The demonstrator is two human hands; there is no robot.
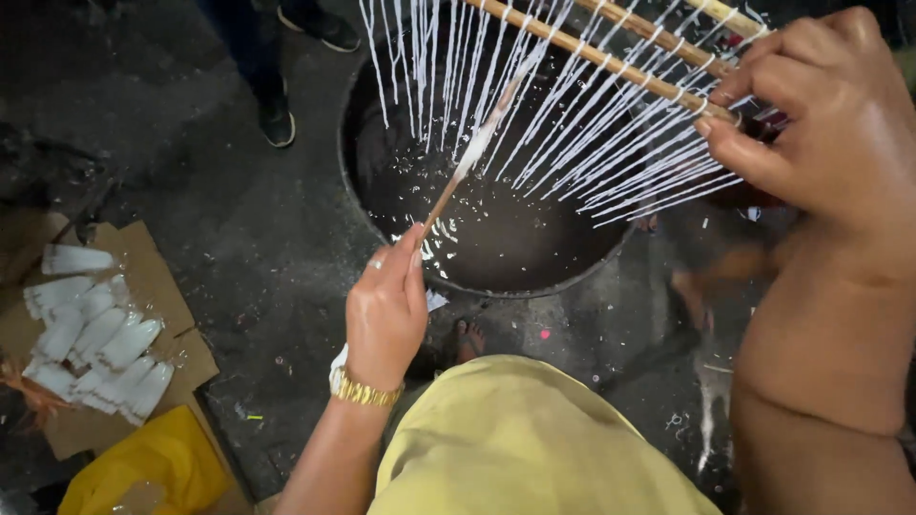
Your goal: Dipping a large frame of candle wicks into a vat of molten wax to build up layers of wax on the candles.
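While the right hand (840, 114) grips the end of a wooden rod frame (611, 52) hung with white coated strings (592, 133), its fingers closed round the rods, the left hand (386, 310) pinches a thin stick (472, 157) between thumb and fingers. The stick's white-coated tip lies among the strings, above a dark round vat (487, 219) on the floor. White moulded pieces (95, 343) lie on cardboard (153, 277) at left, well apart.

White wax strands (572, 114) are hanging in the upper middle over a black vat (496, 238). White candles (95, 343) are lying on brown cardboard (153, 277) at lower left, beside yellow cloth (153, 467).
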